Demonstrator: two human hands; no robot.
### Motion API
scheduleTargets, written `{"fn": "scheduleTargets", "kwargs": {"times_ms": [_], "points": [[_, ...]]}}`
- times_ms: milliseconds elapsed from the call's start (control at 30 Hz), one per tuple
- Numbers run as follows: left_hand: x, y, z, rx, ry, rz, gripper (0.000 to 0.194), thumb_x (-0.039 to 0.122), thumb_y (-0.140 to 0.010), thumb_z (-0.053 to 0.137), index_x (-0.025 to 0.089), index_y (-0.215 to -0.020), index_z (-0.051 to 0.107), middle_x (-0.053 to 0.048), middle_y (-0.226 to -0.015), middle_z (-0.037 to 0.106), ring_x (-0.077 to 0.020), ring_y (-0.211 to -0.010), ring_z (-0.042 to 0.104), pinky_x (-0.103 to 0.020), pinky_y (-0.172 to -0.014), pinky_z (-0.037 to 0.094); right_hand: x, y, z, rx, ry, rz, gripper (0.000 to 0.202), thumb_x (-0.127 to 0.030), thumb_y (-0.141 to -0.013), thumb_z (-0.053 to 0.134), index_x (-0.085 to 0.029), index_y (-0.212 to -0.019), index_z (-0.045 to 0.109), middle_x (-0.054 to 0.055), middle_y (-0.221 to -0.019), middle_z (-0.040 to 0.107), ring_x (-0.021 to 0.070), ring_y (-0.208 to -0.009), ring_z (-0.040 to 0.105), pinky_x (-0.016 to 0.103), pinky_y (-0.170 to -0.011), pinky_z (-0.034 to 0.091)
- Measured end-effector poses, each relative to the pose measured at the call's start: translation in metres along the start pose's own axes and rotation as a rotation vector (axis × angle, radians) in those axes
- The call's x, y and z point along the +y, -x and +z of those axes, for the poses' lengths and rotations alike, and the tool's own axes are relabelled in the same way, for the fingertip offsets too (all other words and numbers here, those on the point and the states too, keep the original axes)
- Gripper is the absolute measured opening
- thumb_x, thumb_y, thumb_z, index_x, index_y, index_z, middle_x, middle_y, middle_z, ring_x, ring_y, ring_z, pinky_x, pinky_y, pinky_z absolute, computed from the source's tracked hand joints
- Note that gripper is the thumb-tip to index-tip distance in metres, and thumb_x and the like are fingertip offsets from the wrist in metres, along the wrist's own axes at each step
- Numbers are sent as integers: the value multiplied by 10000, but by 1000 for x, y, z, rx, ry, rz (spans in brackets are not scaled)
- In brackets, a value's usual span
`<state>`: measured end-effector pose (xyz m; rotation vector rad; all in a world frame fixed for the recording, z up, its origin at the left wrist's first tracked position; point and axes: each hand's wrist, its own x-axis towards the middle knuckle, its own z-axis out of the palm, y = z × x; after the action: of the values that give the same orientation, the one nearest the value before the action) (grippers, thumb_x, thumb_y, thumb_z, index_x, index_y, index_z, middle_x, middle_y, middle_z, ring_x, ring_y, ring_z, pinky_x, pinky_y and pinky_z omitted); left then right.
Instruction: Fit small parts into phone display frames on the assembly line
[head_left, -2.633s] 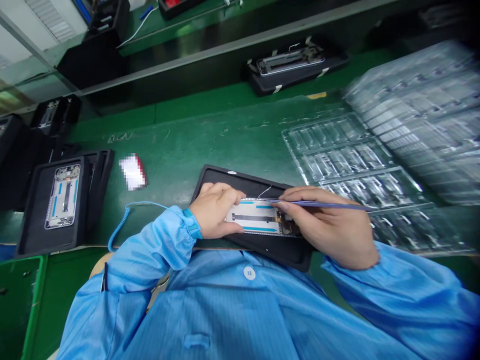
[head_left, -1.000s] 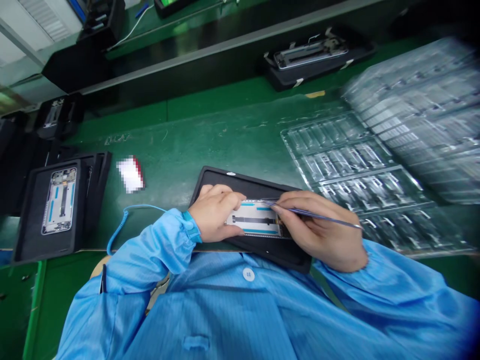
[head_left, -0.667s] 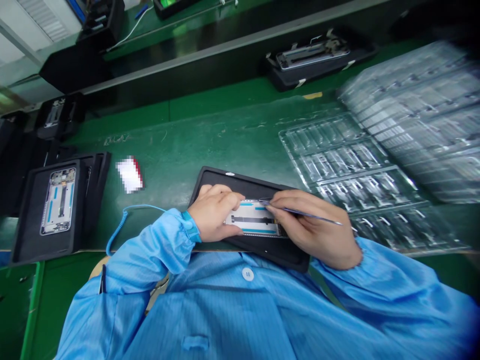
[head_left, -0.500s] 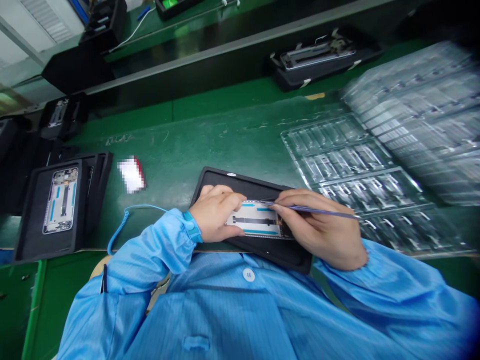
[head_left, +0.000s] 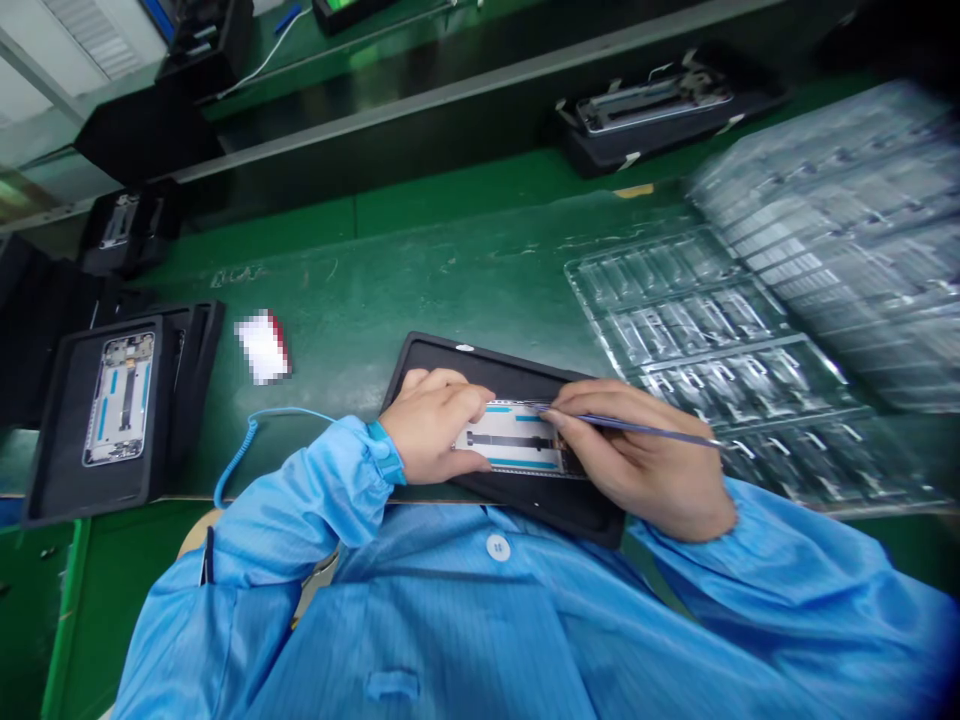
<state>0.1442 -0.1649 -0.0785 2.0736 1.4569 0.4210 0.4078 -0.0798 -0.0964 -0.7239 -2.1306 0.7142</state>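
A phone frame (head_left: 517, 425) with blue strips and a dark ribbon down its middle lies in a black tray (head_left: 517, 372) close to my body. My left hand (head_left: 431, 428) grips its left end between thumb and fingers. In my right hand (head_left: 652, 455) is a pair of purple-grey tweezers (head_left: 652, 430), held like a pen. Their tip points at the upper edge of the phone frame, near its right end. The right end of the frame is partly hidden by my right fingers.
Left, another phone frame (head_left: 120, 400) lies in a black tray (head_left: 64, 490) on stacked trays. Right are a clear plastic tray (head_left: 675, 300) and stacked clear trays (head_left: 847, 220). A black fixture (head_left: 630, 150) stands behind. A coiled blue cord (head_left: 241, 455) runs from my left wrist.
My hands, the phone frame and the tweezers stay nearly in place. The view has shifted very slightly, moving the background a little.
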Motion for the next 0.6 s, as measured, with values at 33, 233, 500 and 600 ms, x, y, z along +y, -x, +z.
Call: {"fn": "scheduleTargets", "kwargs": {"times_ms": [33,233,500,600], "points": [[0,0,0,2,0,1,474,408,-847,948,252,-1127,598,-119,-1552,737,-377,-1396,601,-565,-1140,399,0,0,0,8,8,-2,94,-189,-985,793,-282,-992,780,45,-1037,834,245,-921,820,407,-872,696],[1,0,2,29,-4,0,465,394,-845,946,254,-1138,613,-125,-1533,742,-374,-1398,605,-573,-1148,419,-2,-2,2,-9,10,-36,120,-176,-981,776,-287,-1024,791,51,-1049,834,250,-927,818,413,-876,691],[-4,29,3,550,-143,-168,82,312,-1038,670,243,-1065,636,-148,-1351,740,-353,-1364,612,-588,-1199,473,-29,9,-33,-179,132,-157,325,-201,-1030,645,-332,-1300,769,89,-1221,805,307,-1010,817,468,-855,700],[-10,41,4,581,-190,-393,138,248,-987,688,231,-1106,621,-158,-1294,688,-338,-1237,661,-537,-1089,579,-36,20,-21,-424,310,-335,211,-348,-1057,653,-242,-1200,766,105,-1165,811,272,-889,814,415,-725,688]]}}
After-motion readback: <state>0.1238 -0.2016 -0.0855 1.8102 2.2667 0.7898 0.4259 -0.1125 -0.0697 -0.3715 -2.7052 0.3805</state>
